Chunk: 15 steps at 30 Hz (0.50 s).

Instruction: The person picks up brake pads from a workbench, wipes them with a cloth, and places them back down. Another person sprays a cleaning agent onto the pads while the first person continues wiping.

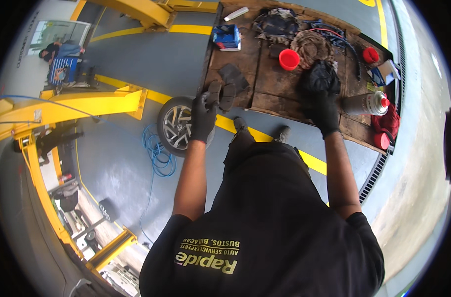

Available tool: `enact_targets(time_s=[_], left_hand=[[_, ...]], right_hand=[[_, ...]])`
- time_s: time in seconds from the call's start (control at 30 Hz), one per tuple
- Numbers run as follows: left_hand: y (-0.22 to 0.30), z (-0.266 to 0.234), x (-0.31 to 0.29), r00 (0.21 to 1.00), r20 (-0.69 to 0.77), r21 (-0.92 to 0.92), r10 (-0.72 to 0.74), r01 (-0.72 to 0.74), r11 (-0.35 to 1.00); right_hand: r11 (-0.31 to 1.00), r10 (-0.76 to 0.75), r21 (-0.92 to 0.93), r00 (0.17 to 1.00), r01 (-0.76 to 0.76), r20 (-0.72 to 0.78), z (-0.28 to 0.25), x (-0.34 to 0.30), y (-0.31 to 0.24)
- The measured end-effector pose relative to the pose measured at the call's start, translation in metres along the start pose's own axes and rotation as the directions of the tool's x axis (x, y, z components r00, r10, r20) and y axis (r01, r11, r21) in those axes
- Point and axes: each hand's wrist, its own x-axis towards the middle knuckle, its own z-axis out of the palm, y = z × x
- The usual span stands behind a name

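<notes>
Both my hands wear black gloves. My left hand is closed on a dark brake pad at the left end of the workbench. A second brake pad is right beside it; I cannot tell whether the hand holds that one too. Just beyond lies a dark flat piece. On the right, my right hand reaches over the bench into a crumpled black cloth, its fingers closed on it and partly lost against the dark fabric. A grey spray can with a red top lies to the right of that hand.
The brown workbench carries a red cup, a blue box, dirty rags, dark cables and a red cloth. A wheel and coiled blue hose lie left on the floor, near yellow lift arms.
</notes>
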Motion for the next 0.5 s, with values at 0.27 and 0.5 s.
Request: enact_targets(time_s=[0.27,0.5], left_hand=[[0.012,-0.036,-0.001,0.993,0.016,-0.293,-0.119,0.118,0.949],[-0.061,-0.062,-0.032,0.998,-0.010,-0.106,-0.058,0.056,0.993]], right_hand=[[0.964,-0.242,-0.150,0.961,0.221,-0.137,0.047,0.020,0.096],[0.714,0.394,0.582,0.911,-0.389,0.125,-0.028,0.004,-0.002]])
